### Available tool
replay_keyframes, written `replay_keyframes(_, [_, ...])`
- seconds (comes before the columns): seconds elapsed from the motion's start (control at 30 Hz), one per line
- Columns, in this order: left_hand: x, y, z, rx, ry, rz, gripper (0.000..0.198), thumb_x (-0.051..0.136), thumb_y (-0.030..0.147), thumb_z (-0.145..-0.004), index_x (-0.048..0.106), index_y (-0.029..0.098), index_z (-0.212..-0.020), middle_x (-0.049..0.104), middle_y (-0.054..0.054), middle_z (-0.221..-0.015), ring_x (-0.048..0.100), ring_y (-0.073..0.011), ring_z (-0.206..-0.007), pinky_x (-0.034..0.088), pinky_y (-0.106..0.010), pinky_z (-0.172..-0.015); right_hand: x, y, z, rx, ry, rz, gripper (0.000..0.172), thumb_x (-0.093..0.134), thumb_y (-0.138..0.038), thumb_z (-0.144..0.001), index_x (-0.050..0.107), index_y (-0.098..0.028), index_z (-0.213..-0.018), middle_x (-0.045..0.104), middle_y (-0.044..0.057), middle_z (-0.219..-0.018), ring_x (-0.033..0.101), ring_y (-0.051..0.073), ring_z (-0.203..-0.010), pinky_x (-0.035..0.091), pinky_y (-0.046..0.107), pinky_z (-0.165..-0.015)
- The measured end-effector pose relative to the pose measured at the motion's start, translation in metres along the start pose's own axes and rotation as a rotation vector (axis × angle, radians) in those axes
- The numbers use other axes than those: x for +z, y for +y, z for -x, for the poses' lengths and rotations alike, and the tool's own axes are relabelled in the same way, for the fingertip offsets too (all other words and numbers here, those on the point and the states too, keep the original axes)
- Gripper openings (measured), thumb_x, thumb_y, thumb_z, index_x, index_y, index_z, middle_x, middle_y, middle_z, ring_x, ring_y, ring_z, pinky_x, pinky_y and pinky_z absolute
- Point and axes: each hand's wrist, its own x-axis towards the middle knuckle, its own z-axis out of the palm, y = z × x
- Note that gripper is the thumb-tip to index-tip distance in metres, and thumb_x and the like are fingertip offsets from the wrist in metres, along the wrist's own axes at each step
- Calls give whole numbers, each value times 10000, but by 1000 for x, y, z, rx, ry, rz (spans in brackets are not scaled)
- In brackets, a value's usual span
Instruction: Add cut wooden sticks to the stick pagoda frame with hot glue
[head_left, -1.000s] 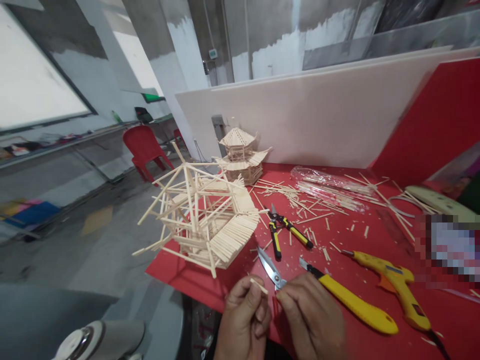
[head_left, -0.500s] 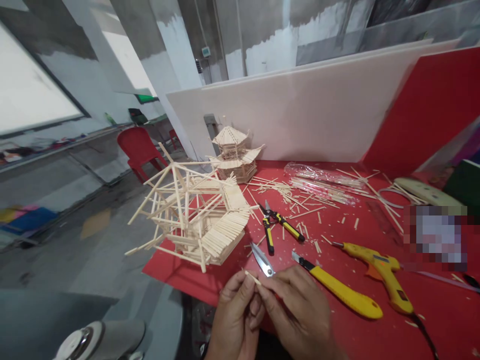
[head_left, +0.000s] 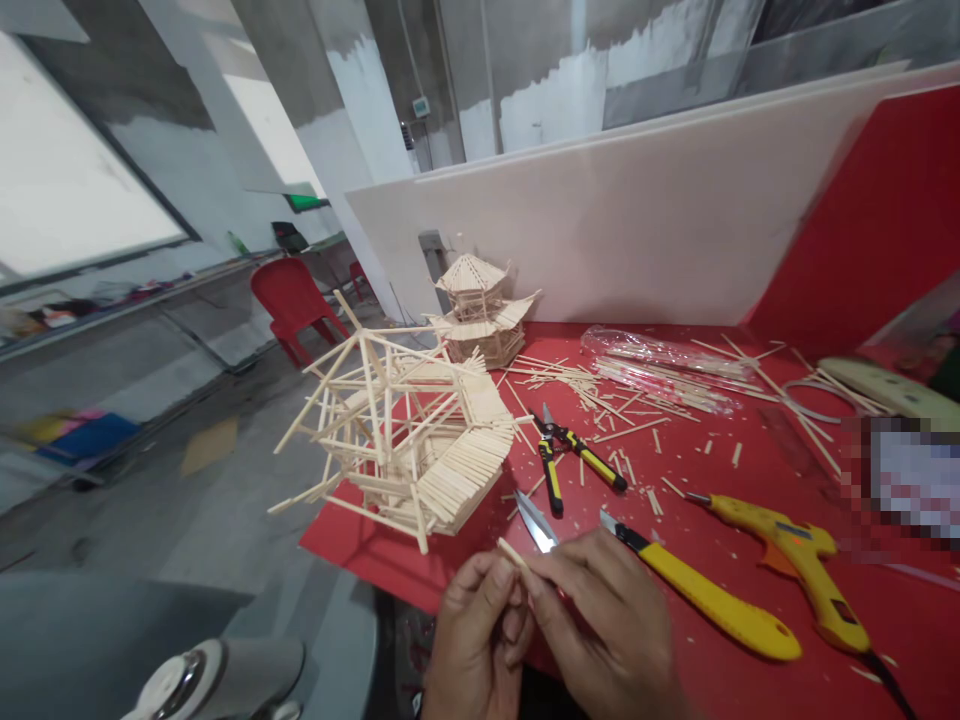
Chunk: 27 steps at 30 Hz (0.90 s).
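A short pale wooden stick (head_left: 513, 552) is pinched between the fingertips of my left hand (head_left: 484, 620) and my right hand (head_left: 604, 615), which meet at the table's front edge. Just beyond my fingers lie scissors (head_left: 534, 522), their handles hidden by my right hand. An open-framed wooden stick model (head_left: 397, 440), partly covered with slats, stands left of the scissors. A yellow cutter knife (head_left: 712, 600) rests to the right of my right hand. Yellow-and-black pliers (head_left: 570, 450) lie beyond the scissors.
A finished-looking stick pagoda (head_left: 480, 310) stands behind. Loose sticks (head_left: 570, 380), bagged sticks (head_left: 660, 370) and a yellow glue gun (head_left: 795, 560) lie on the red table (head_left: 750, 465). A steel flask (head_left: 225, 680) is at lower left, a red chair (head_left: 292, 300) further back.
The view has shifted slightly, so the table items appear further right. The stick between my fingertips has tilted a little, its free end pointing up more. Both hands keep their pinch.
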Motion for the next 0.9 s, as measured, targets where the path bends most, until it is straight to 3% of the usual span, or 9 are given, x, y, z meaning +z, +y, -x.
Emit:
replay_keyframes(0.2, [-13,7,3,7,4,75,348,894,345,-614,597,172,-665,496,83,-497,355,-26,-392,271,-138,-376,14,-6,-12,-29,-43,-2,136,622,-108,-867,692,-156,-973,625,37,-739,544,150,-682,435,303,-618])
replay_keyframes(0.4, [-23,25,7,74,52,50,386,890,372,-619,578,145,-621,517,68,-533,345,-8,-382,253,-141,-367,29,-13,-24,-56,-59,-8,164,627,-115,-861,693,-162,-1003,632,50,-793,542,160,-724,441,312,-632])
replay_keyframes(0.5, [-30,32,9,143,86,34,376,890,365,-620,586,144,-630,513,66,-531,351,-9,-387,248,-139,-372,36,-17,-32,-90,-71,35,174,619,-112,-860,696,-153,-1010,631,56,-799,538,164,-737,446,308,-633])
replay_keyframes(0.7, [-43,47,8,318,95,-11,226,781,308,-771,614,175,-698,514,58,-532,380,-38,-418,315,-148,-411,47,-17,-39,-106,-130,66,214,608,-76,-845,691,-139,-1032,632,69,-810,516,173,-752,442,321,-646])
replay_keyframes(0.9, [-44,56,-1,439,164,-89,192,814,292,-727,665,190,-793,538,63,-524,407,-41,-418,324,-136,-412,53,-12,-37,-108,-160,70,226,606,-88,-851,677,-157,-1054,626,61,-816,512,175,-758,436,331,-658])
